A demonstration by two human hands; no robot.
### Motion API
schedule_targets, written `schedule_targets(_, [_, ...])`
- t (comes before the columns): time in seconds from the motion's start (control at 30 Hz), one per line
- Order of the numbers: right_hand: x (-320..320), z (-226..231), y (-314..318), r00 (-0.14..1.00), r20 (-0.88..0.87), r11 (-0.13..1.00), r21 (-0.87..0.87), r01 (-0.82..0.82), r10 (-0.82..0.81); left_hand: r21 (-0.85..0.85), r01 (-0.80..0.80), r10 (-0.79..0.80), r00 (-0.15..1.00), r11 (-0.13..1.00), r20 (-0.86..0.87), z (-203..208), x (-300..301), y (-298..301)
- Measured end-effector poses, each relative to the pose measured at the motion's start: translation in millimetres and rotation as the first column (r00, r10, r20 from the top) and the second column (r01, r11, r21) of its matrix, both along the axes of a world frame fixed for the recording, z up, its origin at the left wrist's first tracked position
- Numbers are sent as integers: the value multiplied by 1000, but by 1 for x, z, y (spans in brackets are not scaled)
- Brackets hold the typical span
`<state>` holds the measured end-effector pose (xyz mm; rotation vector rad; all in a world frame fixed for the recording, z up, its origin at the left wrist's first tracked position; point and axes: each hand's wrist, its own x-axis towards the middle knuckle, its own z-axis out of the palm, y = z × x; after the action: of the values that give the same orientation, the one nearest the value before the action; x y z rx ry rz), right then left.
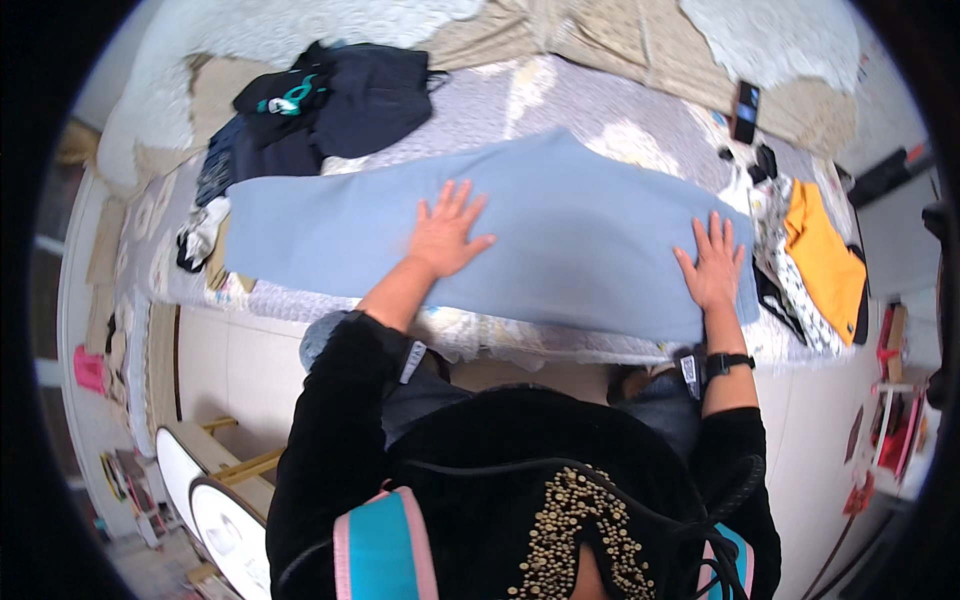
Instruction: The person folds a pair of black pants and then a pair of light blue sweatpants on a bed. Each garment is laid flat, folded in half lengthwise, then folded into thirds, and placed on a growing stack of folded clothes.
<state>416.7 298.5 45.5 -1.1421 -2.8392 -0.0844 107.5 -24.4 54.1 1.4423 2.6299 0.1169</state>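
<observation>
A pair of light blue trousers [560, 245], folded lengthwise, lies stretched across the quilted cover in front of me. My left hand [445, 232] rests flat near the middle of the cloth, fingers spread and slightly blurred. Toward the waistband end at the right, my right hand [713, 265] also presses flat with its fingers apart. Neither hand grips anything. The narrow leg end reaches left, up against a pile of dark clothes [370, 100].
White and black socks [203, 232] sit by the left end. At right lie a yellow garment [822, 250] and patterned clothes [800, 290], with a phone [745, 112] farther back. Beige fabric [620, 45] borders the far side. Round white-topped stools [235, 530] stand at lower left.
</observation>
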Motion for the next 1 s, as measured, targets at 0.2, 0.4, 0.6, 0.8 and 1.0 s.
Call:
schedule_targets(0.2, [-1, 0, -1, 999, 37, 1000, 11, 10, -11, 215, -124, 141, 988, 969, -65, -3, -31, -40])
schedule_targets(0.4, [-1, -5, 2, 997, 77, 998, 59, -2, -2, 360, -306, 312, 949, 881, 41, 13, -73, -110])
schedule_targets(0.6, [0, -12, 10, 991, 134, 995, 100, 12, -26, 676, -522, 634, 294, -520, 715, -5, -114, -237])
schedule_targets(0.8, [1, -16, 12, 991, 130, 995, 103, -10, -4, -66, -780, -335, 190, -622, 923, -36, -147, -288])
schedule_targets(1.0, [4, -14, 13, 996, 86, 994, 101, -30, 21, -113, -882, -484, 140, -457, 864, -40, -159, -296])
